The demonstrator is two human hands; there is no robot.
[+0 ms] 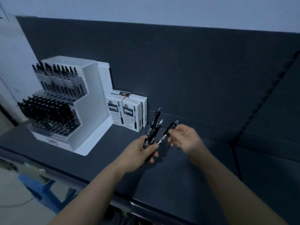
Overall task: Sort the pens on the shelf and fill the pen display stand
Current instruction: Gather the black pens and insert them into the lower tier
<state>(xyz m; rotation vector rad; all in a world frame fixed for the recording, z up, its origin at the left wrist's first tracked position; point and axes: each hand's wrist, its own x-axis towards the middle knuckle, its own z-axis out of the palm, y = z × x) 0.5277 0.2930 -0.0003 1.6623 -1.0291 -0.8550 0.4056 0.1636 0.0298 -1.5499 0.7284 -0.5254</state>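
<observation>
Left hand [142, 153] curls round a bunch of black click pens [155, 121]. Two stick up clearly, but the fist hides their lower ends and any others. Right hand [186, 138] pinches one tilted black pen [169, 129] just beside them, over the dark shelf [162, 184]. At the left is the white stepped pen display stand [90, 101], two tiers packed and too dim to count. Two white pen boxes [129, 113] stand beside it, with more half-hidden behind.

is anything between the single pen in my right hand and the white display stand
Yes: the left hand, gripping a bunch of black pens, sits just left of the single black pen pinched by the right hand, on the line to the white tiered display stand.
</observation>
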